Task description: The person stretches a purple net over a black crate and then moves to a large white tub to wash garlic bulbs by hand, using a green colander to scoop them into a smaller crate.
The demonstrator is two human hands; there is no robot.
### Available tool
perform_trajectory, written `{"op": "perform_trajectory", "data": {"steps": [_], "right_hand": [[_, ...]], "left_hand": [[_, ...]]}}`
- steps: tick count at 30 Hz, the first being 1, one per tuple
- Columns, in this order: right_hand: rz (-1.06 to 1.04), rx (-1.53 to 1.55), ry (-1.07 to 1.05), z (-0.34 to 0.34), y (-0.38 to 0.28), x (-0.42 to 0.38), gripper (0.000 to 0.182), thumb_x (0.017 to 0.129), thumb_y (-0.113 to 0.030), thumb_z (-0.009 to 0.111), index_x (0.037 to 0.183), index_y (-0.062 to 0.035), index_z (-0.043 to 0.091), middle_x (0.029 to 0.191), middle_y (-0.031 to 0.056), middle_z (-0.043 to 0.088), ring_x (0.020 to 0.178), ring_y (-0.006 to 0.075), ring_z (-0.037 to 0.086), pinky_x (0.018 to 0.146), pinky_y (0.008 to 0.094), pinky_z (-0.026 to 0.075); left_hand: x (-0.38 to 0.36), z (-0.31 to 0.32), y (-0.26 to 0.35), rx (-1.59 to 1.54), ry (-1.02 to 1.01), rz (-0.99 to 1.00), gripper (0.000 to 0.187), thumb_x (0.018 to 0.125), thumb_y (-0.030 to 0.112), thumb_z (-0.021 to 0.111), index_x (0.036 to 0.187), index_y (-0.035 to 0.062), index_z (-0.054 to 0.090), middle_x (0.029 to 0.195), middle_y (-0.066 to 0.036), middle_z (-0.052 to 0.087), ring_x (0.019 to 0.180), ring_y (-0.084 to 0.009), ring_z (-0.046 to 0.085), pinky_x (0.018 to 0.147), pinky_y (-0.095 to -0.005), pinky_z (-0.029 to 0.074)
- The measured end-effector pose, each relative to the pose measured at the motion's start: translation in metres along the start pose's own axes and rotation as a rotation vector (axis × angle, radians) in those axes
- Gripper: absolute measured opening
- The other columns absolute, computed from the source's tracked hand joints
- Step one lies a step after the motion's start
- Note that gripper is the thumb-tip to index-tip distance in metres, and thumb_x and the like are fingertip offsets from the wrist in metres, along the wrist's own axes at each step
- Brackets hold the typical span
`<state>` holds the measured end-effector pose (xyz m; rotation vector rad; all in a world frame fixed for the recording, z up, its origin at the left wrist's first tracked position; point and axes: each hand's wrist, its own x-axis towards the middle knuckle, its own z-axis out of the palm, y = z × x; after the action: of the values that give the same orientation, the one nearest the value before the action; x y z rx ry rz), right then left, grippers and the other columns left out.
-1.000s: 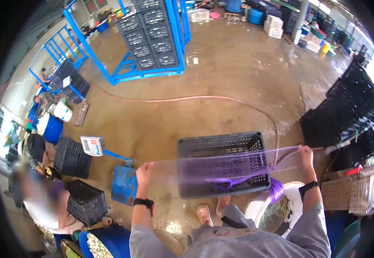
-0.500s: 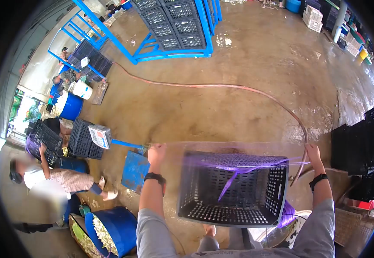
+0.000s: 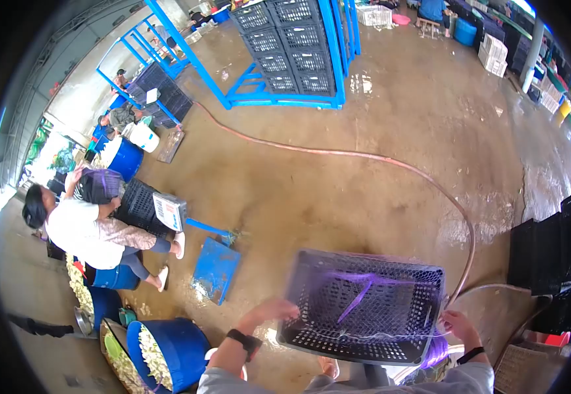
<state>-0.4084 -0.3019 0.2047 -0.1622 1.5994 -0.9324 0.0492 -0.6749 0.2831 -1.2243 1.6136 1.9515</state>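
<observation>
A black perforated plastic crate (image 3: 364,354) stands in front of me, its opening facing up towards me. A purple mesh net bag (image 3: 377,289) lies across the opening, with a darker purple strip at its middle and a pale cord along its near edge. My left hand (image 3: 275,312), slightly blurred, is at the crate's left rim with its fingers curled towards the net's edge. At the right rim, my right hand (image 3: 457,323) is closed on the net's edge. More purple netting (image 3: 435,351) bunches below the crate's right corner.
Blue tubs (image 3: 183,354) of pale cut pieces stand at left. A co-worker (image 3: 82,226) handles a netted crate beside a scale (image 3: 169,211). A blue platform (image 3: 216,268) and a hose (image 3: 371,155) lie on the wet floor. Stacked black crates (image 3: 285,49) stand ahead, others (image 3: 548,243) at right.
Both my hands have come down and nearer, drawing the net's edge from beyond the crate's far side across its opening. The co-worker has straightened and lifted a netted crate.
</observation>
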Motion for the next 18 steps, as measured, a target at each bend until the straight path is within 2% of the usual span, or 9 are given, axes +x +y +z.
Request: {"op": "perform_trajectory", "data": {"steps": [2, 5, 6, 8, 9, 11, 13, 15, 18], "right_hand": [[-0.121, 0.057, 0.038, 0.006, 0.019, 0.006, 0.022, 0.087, -0.027, 0.049, 0.087, -0.0068, 0.059, 0.069, 0.0016, 0.054, 0.057, 0.0089, 0.049, 0.053, 0.0207, 0.039], [-0.142, 0.238, 0.323, 0.035, 0.0, -0.035, 0.02, 0.09, -0.027, 0.048, 0.084, -0.0088, 0.056, 0.069, 0.0009, 0.053, 0.063, 0.01, 0.05, 0.062, 0.021, 0.041], [-0.178, 0.45, 0.315, 0.053, -0.002, -0.045, 0.02, 0.091, -0.027, 0.047, 0.083, -0.0097, 0.054, 0.066, 0.0, 0.051, 0.06, 0.0095, 0.049, 0.059, 0.0203, 0.04], [-0.257, 0.864, 0.304, 0.076, -0.007, -0.066, 0.021, 0.092, -0.027, 0.044, 0.081, -0.0114, 0.051, 0.062, -0.0017, 0.047, 0.054, 0.0084, 0.047, 0.052, 0.0189, 0.038], [-0.31, 0.908, 0.089, 0.077, -0.009, -0.072, 0.02, 0.092, -0.027, 0.044, 0.082, -0.012, 0.051, 0.06, -0.0022, 0.046, 0.051, 0.0077, 0.045, 0.047, 0.0188, 0.035], [-0.399, 0.977, -0.339, 0.077, -0.006, -0.083, 0.018, 0.092, -0.028, 0.045, 0.084, -0.0133, 0.052, 0.055, -0.0032, 0.042, 0.044, 0.0063, 0.042, 0.038, 0.0187, 0.03], [-0.211, 0.602, -0.07, 0.096, -0.017, -0.107, 0.02, 0.093, -0.023, 0.043, 0.078, -0.0119, 0.049, 0.056, -0.0053, 0.04, 0.04, 0.0035, 0.035, 0.036, 0.0181, 0.027], [-0.156, 0.232, 0.212, 0.072, 0.059, -0.065, 0.025, 0.091, -0.022, 0.045, 0.071, -0.0099, 0.052, 0.056, -0.0034, 0.046, 0.045, 0.0055, 0.041, 0.039, 0.0184, 0.031], [-0.237, 0.651, 0.166, 0.061, 0.098, -0.059, 0.026, 0.092, -0.024, 0.045, 0.073, -0.0079, 0.052, 0.06, -0.0003, 0.047, 0.052, 0.0111, 0.044, 0.047, 0.0255, 0.037]], "left_hand": [[-0.002, 0.02, -0.024, -0.151, 0.035, 0.119, 0.031, 0.09, 0.035, 0.048, 0.098, 0.0072, 0.06, 0.103, -0.005, 0.061, 0.095, -0.0149, 0.056, 0.084, -0.0277, 0.042], [-0.02, 0.059, -0.035, -0.711, 0.085, 0.35, 0.027, 0.093, 0.028, 0.044, 0.1, 0.0053, 0.057, 0.111, -0.01, 0.058, 0.11, -0.0227, 0.051, 0.097, -0.0363, 0.038], [-0.031, 0.078, -0.021, -0.959, 0.205, 0.319, 0.018, 0.093, 0.018, 0.041, 0.096, 0.0049, 0.053, 0.084, -0.011, 0.063, 0.098, -0.0296, 0.058, 0.097, -0.0415, 0.039], [-0.038, 0.095, -0.032, -1.204, 0.011, 0.395, 0.017, 0.093, 0.019, 0.042, 0.091, 0.0058, 0.052, 0.077, -0.009, 0.062, 0.095, -0.0288, 0.059, 0.098, -0.0433, 0.037], [-0.04, 0.103, -0.037, -1.327, -0.097, 0.432, 0.017, 0.093, 0.02, 0.042, 0.089, 0.0063, 0.051, 0.073, -0.008, 0.061, 0.094, -0.0285, 0.06, 0.099, -0.0442, 0.037], [-0.055, 0.111, -0.036, -1.352, -0.124, 0.407, 0.017, 0.092, 0.023, 0.045, 0.088, 0.0077, 0.052, 0.061, -0.002, 0.053, 0.07, -0.0218, 0.06, 0.08, -0.0395, 0.048], [-0.056, 0.103, -0.058, -1.391, -0.234, 0.343, 0.016, 0.091, 0.024, 0.047, 0.088, 0.0085, 0.053, 0.056, 0.0, 0.049, 0.057, -0.0166, 0.056, 0.065, -0.0345, 0.052], [-0.05, 0.105, -0.087, -1.071, 0.228, 0.362, 0.015, 0.09, 0.024, 0.049, 0.09, 0.009, 0.053, 0.055, 0.002, 0.043, 0.05, -0.0108, 0.046, 0.048, -0.0291, 0.047], [-0.034, 0.099, -0.139, -1.059, 0.439, 0.35, 0.017, 0.089, 0.026, 0.051, 0.092, 0.0095, 0.053, 0.057, 0.003, 0.039, 0.049, -0.0093, 0.041, 0.046, -0.0269, 0.042]]}}
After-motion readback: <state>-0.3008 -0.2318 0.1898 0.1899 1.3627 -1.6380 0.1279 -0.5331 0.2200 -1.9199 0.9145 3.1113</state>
